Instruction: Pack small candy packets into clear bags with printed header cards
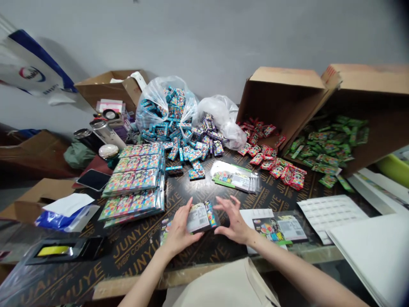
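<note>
My left hand (179,230) and my right hand (231,221) hold a small clear packet (201,216) with a printed card and colourful small packs inside, just above the dark board table (140,251). The left fingers grip its left end. The right hand's fingers curl at its right end, partly spread. Another printed card in a sleeve (279,229) lies to the right of my right hand. A stack of filled packets (136,183) sits to the left, and a pile of empty sleeves with cards (234,177) lies beyond my hands.
Blue small packs (177,136) spill from clear bags at the back. Red packs (271,160) and green packs (326,147) spill from tipped cardboard boxes (284,98). Label sheets (332,211) lie right. A phone (94,179), flasks (102,132) and a tape dispenser (64,249) are on the left.
</note>
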A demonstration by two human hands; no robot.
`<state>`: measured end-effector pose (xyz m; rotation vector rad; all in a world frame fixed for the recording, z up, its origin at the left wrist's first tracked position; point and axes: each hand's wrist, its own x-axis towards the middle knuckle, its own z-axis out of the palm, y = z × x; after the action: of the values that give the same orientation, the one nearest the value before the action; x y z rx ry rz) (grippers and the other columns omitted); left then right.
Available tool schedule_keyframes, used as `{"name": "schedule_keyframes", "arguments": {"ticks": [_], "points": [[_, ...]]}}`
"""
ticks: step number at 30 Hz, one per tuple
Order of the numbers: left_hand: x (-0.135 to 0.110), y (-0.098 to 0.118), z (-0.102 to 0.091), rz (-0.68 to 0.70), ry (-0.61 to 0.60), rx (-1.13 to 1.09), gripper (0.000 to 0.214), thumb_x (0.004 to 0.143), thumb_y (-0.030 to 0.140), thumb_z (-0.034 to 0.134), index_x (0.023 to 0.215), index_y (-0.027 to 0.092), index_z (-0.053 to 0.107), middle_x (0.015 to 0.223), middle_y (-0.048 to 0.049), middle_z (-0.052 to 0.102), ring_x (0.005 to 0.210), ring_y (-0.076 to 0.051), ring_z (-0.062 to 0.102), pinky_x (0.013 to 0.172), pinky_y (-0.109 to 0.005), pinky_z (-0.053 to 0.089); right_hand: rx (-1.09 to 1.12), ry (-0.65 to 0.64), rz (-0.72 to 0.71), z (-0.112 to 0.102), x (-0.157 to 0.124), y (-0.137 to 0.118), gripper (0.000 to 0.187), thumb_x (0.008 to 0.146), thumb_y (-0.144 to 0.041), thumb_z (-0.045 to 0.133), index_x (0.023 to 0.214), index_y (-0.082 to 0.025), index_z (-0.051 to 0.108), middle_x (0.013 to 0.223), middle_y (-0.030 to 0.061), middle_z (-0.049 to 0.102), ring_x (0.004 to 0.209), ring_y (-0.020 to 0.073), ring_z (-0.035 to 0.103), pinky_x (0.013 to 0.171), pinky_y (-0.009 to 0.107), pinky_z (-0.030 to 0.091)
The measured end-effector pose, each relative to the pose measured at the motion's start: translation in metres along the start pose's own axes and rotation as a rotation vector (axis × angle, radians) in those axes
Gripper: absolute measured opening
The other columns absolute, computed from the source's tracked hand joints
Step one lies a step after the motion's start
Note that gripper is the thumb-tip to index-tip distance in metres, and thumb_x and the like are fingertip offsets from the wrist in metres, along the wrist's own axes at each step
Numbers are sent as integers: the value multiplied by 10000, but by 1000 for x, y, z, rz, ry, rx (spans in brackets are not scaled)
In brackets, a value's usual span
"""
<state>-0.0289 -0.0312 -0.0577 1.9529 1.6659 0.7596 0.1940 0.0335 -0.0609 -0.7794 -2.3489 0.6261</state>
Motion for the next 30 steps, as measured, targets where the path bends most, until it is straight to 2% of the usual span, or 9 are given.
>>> {"name": "schedule_keyframes", "arguments": {"ticks": [3,6,8,11,15,19,24,27,30], "points": [[6,-4,4,-27,18,-19,970,622,239,638,1395,245,53,1211,-101,444,1117,-259,433,968,-450,339,36,-35,-14,-2,19,13,579,827,-427,468,1342,-249,273,1079,67,615,1061,242,505,1019,505,115],[7,-10,14,-34,-20,23,990,592,231,650,1398,250,76,1226,-105,440,1126,-279,414,974,-466,321,-91,165,197,-7,73,50,470,829,-419,470,1256,-231,408,1068,80,601,1080,247,476,982,454,224],[5,-15,24,-33,-74,85,983,564,238,667,1392,260,138,1232,-101,445,1139,-297,396,983,-474,304,-219,268,397,-11,121,83,574,796,-460,496,1289,-195,367,1198,131,509,1122,281,433,923,436,304],[-1,-26,38,-49,-132,179,932,545,273,687,1366,273,248,1256,-101,441,1168,-320,368,1000,-481,280,-316,220,620,-20,184,127,689,786,-467,477,1357,-166,236,1274,185,425,1146,328,413,852,440,368],[-7,-36,43,-86,-173,203,950,503,343,734,1348,283,304,1282,-115,441,1181,-350,363,1002,-510,267,-270,180,669,-29,217,151,648,767,-326,495,1339,-146,251,1097,147,569,992,274,548,803,358,421],[5,-23,28,-140,-95,12,883,445,491,762,1251,273,472,1260,-127,471,1179,-370,378,995,-546,261,-184,222,564,-17,188,127,617,744,-265,494,1311,-158,274,1021,84,599,892,207,583,797,306,442],[53,14,11,-379,174,-729,465,732,443,587,1112,175,579,1055,-108,622,960,-230,577,887,-396,428,166,261,253,4,105,44,620,682,-259,586,1261,-214,372,1015,65,589,858,207,577,780,343,472],[70,33,9,-428,232,-1106,410,731,401,611,1045,137,599,981,-92,650,851,-188,603,782,-316,473,378,222,309,3,64,4,580,674,-258,621,1217,-235,420,1004,68,600,852,211,581,794,371,471],[66,48,12,-438,125,-1329,370,742,397,607,987,121,622,910,-86,660,783,-158,603,722,-269,472,815,198,501,-2,41,-12,478,737,-304,572,1176,-250,389,885,42,624,734,184,606,691,350,499]]}}
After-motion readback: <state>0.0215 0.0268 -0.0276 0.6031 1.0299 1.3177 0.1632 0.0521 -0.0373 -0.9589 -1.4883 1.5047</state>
